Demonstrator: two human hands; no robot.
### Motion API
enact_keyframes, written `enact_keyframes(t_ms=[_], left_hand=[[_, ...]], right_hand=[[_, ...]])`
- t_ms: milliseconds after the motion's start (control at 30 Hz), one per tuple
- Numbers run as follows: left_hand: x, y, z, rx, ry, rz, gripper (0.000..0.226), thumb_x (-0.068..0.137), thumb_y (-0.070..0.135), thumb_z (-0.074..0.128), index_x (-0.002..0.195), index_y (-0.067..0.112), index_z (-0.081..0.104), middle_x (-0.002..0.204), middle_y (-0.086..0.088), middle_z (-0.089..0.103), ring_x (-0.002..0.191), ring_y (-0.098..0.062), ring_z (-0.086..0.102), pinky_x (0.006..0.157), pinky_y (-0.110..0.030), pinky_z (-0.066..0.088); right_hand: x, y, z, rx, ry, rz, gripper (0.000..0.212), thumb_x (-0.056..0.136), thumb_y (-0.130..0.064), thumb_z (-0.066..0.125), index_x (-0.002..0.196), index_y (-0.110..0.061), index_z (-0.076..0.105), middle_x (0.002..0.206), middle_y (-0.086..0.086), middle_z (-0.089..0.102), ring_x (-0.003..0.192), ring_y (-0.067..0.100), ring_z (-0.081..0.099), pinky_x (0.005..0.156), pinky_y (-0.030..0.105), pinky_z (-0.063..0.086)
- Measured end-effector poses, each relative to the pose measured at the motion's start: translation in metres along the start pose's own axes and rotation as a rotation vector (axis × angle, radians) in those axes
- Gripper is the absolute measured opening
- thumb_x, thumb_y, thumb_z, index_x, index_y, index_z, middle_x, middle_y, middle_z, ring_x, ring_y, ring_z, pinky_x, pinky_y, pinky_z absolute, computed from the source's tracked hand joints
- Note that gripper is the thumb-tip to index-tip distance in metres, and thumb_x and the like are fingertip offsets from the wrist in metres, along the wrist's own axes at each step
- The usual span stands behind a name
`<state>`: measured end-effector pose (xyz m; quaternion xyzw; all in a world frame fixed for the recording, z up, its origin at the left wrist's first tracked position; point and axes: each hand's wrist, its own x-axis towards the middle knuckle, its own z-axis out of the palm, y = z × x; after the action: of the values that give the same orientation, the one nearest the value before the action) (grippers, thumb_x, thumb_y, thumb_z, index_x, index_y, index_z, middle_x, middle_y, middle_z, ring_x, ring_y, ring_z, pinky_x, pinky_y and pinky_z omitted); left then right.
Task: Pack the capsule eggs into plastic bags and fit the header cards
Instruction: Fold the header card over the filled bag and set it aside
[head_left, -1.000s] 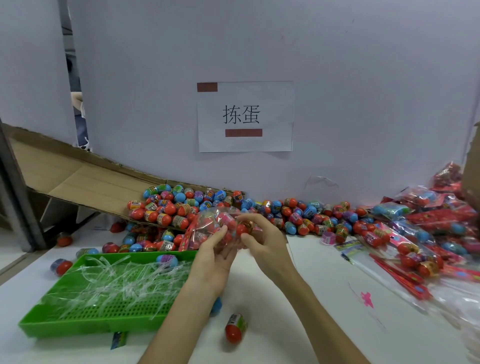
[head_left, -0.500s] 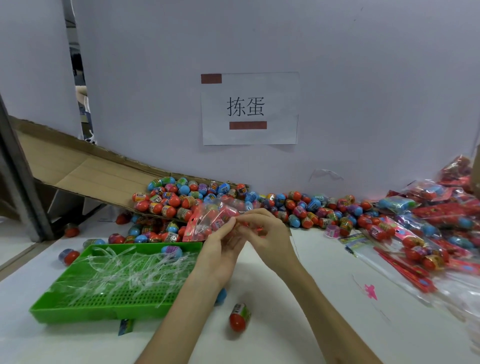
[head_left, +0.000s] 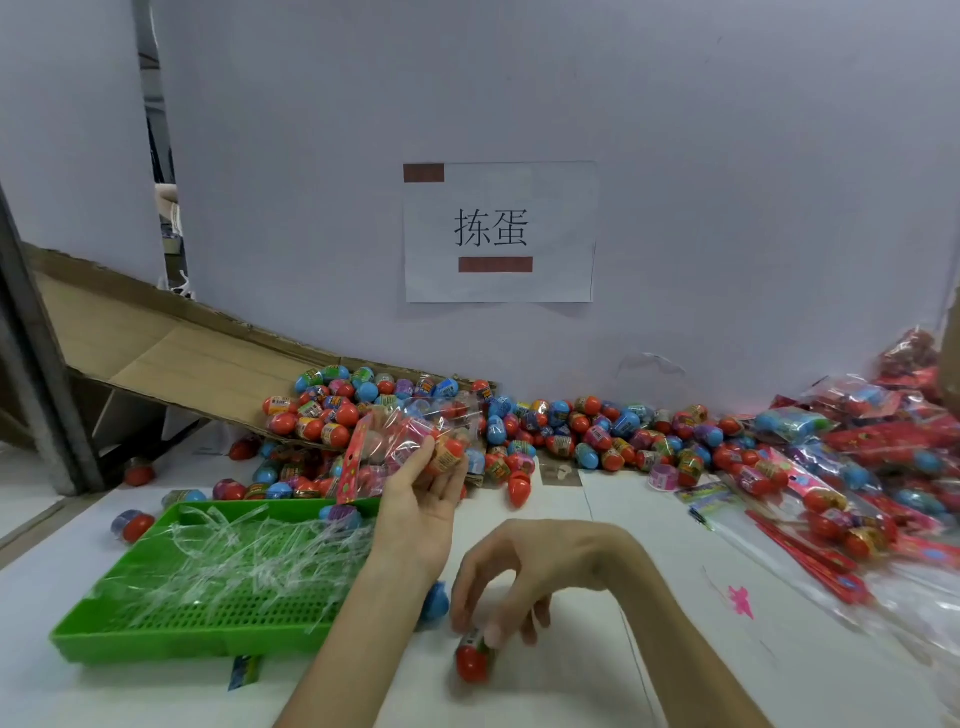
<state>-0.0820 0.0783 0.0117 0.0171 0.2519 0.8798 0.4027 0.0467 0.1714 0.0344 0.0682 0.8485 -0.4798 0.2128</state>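
My left hand (head_left: 422, 508) holds up a clear plastic bag (head_left: 410, 441) with several capsule eggs inside and a red header card (head_left: 352, 461) along its left edge. My right hand (head_left: 511, 574) reaches down near the table's front and pinches a loose red capsule egg (head_left: 471, 661) lying on the white table. A blue egg (head_left: 435, 603) lies just left of it, partly hidden by my left forearm. A large heap of loose capsule eggs (head_left: 561, 431) stretches along the back wall.
A green plastic tray (head_left: 156, 636) with several clear strips sits at the left. A cardboard ramp (head_left: 171, 358) slopes down into the egg heap. Packed bags with red cards (head_left: 872, 467) pile up at the right. A paper sign (head_left: 498, 231) hangs on the wall.
My right hand let go of the bag and dropped to the loose red egg near the front. My left hand now holds the bag alone.
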Motion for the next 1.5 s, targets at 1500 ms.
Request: enact_keyframes(t_ms=[1500], left_hand=[[-0.008, -0.011, 0.0, 0.335, -0.14, -0.041, 0.036, 0.082, 0.008, 0.075, 0.118, 0.0, 0.075, 0.118, -0.019, 0.075, 0.111, -0.03, 0.073, 0.091, -0.034, 0.062]], right_hand=[[0.028, 0.011, 0.002, 0.202, 1.466, -0.468, 0.014, 0.087, -0.015, 0.08, 0.089, -0.025, 0.071, 0.083, -0.014, 0.073, 0.07, 0.012, 0.072, 0.064, 0.029, 0.062]])
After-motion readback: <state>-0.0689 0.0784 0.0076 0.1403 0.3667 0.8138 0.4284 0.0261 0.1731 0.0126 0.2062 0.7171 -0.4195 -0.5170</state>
